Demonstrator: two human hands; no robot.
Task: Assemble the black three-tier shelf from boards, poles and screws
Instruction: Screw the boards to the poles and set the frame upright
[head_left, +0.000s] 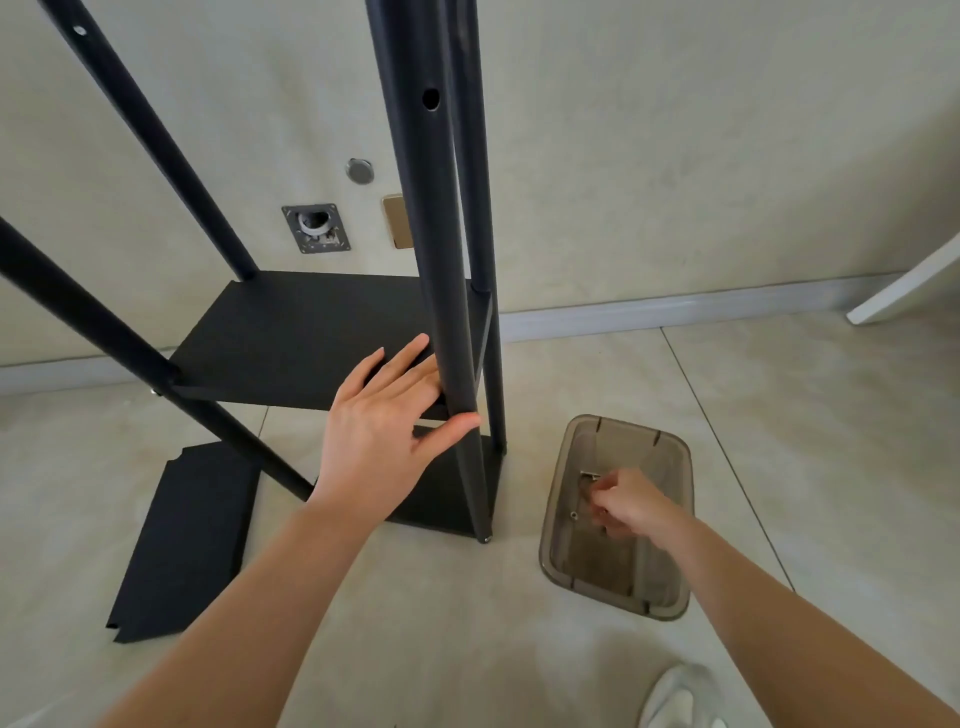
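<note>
A black shelf frame stands on the tiled floor, with several black poles rising from it. Its middle board (311, 332) is fitted between the poles, and a lower board (441, 499) sits beneath. My left hand (387, 421) lies with straight fingers against the middle board's front edge, thumb touching the near right pole (426, 208). A loose black board (182, 540) lies flat on the floor at the left. My right hand (626, 504) reaches into a smoky clear plastic tray (571, 561) and pinches a small metal part (589, 477). A small screw (574, 515) lies in the tray.
The wall behind carries a round metal cap (359, 170), a square metal plate (316, 227) and a brass plate (397, 221). A white board edge (904, 291) leans at the right. My white shoe (675, 701) shows at the bottom.
</note>
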